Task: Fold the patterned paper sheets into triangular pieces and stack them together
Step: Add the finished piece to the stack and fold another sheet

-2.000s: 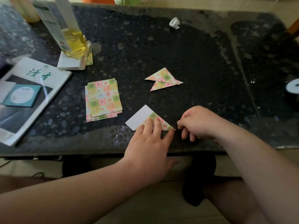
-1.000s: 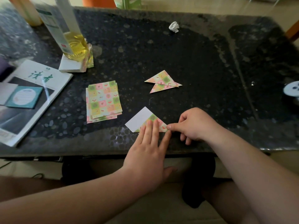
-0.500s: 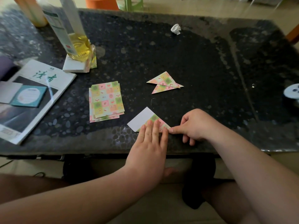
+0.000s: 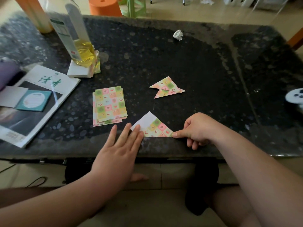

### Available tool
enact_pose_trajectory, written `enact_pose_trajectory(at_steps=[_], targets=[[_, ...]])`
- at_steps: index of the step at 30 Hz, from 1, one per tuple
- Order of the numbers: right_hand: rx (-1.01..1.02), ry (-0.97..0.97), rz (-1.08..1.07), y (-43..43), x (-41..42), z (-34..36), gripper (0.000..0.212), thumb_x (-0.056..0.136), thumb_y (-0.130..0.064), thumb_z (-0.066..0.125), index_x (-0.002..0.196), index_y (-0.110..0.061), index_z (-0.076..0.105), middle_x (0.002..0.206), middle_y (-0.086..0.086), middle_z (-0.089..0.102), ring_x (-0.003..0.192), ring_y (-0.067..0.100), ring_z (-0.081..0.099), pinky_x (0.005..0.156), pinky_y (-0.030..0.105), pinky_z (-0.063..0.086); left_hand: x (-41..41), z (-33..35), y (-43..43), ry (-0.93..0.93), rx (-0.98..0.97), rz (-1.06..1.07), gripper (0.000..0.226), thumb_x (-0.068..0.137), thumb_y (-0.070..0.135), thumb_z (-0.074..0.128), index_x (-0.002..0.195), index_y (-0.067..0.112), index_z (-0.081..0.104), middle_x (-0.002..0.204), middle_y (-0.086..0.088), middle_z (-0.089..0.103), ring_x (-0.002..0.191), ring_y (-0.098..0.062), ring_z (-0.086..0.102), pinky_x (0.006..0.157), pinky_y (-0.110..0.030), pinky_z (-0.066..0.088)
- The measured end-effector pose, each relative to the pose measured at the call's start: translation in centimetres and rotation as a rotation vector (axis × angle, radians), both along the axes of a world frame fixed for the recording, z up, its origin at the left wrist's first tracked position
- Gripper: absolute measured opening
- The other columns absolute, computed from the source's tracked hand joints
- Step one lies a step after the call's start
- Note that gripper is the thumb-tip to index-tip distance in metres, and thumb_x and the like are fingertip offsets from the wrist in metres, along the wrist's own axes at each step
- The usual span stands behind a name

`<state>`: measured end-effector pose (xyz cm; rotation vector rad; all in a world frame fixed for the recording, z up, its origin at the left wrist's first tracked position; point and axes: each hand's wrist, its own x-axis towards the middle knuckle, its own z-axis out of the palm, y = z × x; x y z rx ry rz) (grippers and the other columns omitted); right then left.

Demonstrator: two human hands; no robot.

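Sheet in work: the half-folded sheet (image 4: 153, 127) lay flat as a triangle near the table's front edge, its long side toward the person. Its right part showed a pastel chequered print, its upper left the plain white reverse.
Left hand: the left hand (image 4: 121, 145) lay flat with straight, spread fingers, one fingertip covering the triangle's left corner.
Right hand: the right hand (image 4: 199, 129), apart from the left, set one fingertip on the right corner with the other fingers curled under. Whether it pinched or merely pressed the paper could not be told.
Finished pieces: two folded triangles (image 4: 167, 87) lay overlapped beyond the sheet, well apart from it.
Supply: a stack of flat sheets (image 4: 109, 105), rectangular and slightly fanned, lay just left of the work.
Surface: the table (image 4: 188, 59) was dark, speckled and glossy, with bare surface to the right of and beyond the triangles.
Periphery: a magazine (image 4: 41, 99) lay at the left, cut off by the frame. A bottle (image 4: 82, 51) of yellow liquid stood on a white block (image 4: 78, 72), its top out of view. A crumpled paper ball (image 4: 178, 35) sat at the far side.
Indistinct: a pale round object (image 4: 295, 96) at the right border was blurred and cropped.
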<state>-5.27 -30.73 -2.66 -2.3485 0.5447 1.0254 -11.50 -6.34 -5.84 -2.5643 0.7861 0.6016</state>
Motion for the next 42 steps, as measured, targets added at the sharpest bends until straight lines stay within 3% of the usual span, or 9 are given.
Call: enact_pose_trajectory(at_steps=[10, 13, 16, 22, 25, 28, 35, 39, 42], targets=[[0.041, 0.013, -0.019, -0.5, 0.1, 0.1, 0.023, 0.092, -0.033, 0.077, 0.093, -0.011, 0.068, 0.069, 0.006, 0.076, 0.053, 0.015, 0.068, 0.046, 0.023, 0.044, -0.2, 2.3, 1.3, 0.094, -0.07, 0.106, 0.117, 0.079, 0.094, 0.012, 0.158, 0.015, -0.023, 0.162, -0.005, -0.037, 0.151, -0.03, -0.032, 0.125, -0.055, -0.009], [0.037, 0.057, 0.009, -0.5, 0.4, 0.5, 0.017, 0.095, -0.027, 0.075, 0.095, -0.012, 0.068, 0.072, 0.006, 0.077, 0.058, 0.016, 0.071, 0.049, 0.024, 0.047, 0.1, 2.9, 1.1, 0.092, -0.328, 0.242, 0.104, 0.086, 0.088, 0.028, 0.163, 0.022, 0.007, 0.171, 0.0, -0.006, 0.157, -0.023, -0.005, 0.129, -0.042, 0.004], [0.014, 0.01, 0.025, 0.2, 0.6, 1.2, 0.011, 0.094, -0.023, 0.075, 0.096, -0.014, 0.069, 0.075, 0.004, 0.078, 0.063, 0.016, 0.074, 0.052, 0.026, 0.052, 1.5, 3.0, 0.7, 0.09, -0.637, 0.441, 0.073, 0.087, 0.074, 0.055, 0.143, 0.031, 0.038, 0.144, 0.012, 0.038, 0.135, -0.012, 0.034, 0.117, -0.033, 0.034], [-0.125, -0.39, 0.09, 3.2, -0.5, 1.6, 0.037, 0.08, -0.053, 0.081, 0.102, -0.029, 0.064, 0.093, -0.011, 0.065, 0.084, 0.009, 0.064, 0.076, 0.035, 0.059, 5.0, 1.8, -0.8, 0.007, -0.703, 0.597, 0.073, 0.087, 0.06, 0.069, 0.144, 0.025, 0.039, 0.142, 0.004, 0.04, 0.132, -0.018, 0.038, 0.113, -0.034, 0.034], [-0.207, -0.386, 0.219, 4.8, -1.4, 0.5, 0.044, 0.086, -0.052, 0.074, 0.12, -0.03, 0.057, 0.107, -0.009, 0.059, 0.094, 0.013, 0.059, 0.08, 0.038, 0.057, 5.9, 1.4, -2.1, 0.023, -0.681, 0.621, 0.059, 0.086, 0.056, 0.072, 0.134, 0.03, 0.05, 0.139, 0.003, 0.041, 0.131, -0.019, 0.038, 0.112, -0.037, 0.036], [-0.21, -0.342, 0.203, 5.3, -1.6, 0.0, 0.035, 0.091, -0.046, 0.07, 0.117, -0.031, 0.053, 0.106, -0.006, 0.058, 0.093, 0.014, 0.059, 0.078, 0.04, 0.057, 6.4, 1.6, -3.0, 0.022, -0.623, 0.617, 0.049, 0.086, 0.054, 0.073, 0.127, 0.035, 0.054, 0.138, 0.004, 0.043, 0.131, -0.021, 0.038, 0.111, -0.04, 0.038], [-0.056, -0.217, 0.101, 5.0, -1.6, 0.2, 0.012, 0.093, -0.039, 0.071, 0.093, -0.029, 0.065, 0.09, -0.005, 0.067, 0.083, 0.012, 0.064, 0.078, 0.035, 0.059, 7.1, 2.1, -3.1, 0.088, -0.68, 0.668, 0.078, 0.078, 0.051, 0.082, 0.142, 0.033, 0.041, 0.134, 0.01, 0.049, 0.125, -0.016, 0.044, 0.109, -0.04, 0.043], [0.091, -0.269, 0.087, 4.2, -1.5, 1.6, 0.014, 0.097, -0.041, 0.066, 0.091, -0.029, 0.069, 0.09, -0.008, 0.07, 0.084, 0.009, 0.067, 0.08, 0.034, 0.06, 7.2, 2.7, -2.2, 0.148, -0.943, 0.845, 0.087, 0.075, 0.045, 0.087, 0.146, 0.031, 0.039, 0.12, 0.015, 0.054, 0.112, -0.008, 0.053, 0.094, -0.028, 0.049], [0.265, -0.314, -0.017, 3.0, -0.6, 3.0, 0.004, 0.098, -0.037, 0.067, 0.099, -0.032, 0.067, 0.095, -0.008, 0.075, 0.086, 0.009, 0.07, 0.08, 0.033, 0.06, 7.7, 4.2, -0.9, 0.412, -1.24, 1.229, 0.077, 0.071, 0.036, 0.091, 0.138, 0.022, 0.053, 0.113, 0.002, 0.07, 0.103, -0.016, 0.068, 0.087, -0.036, 0.057]])
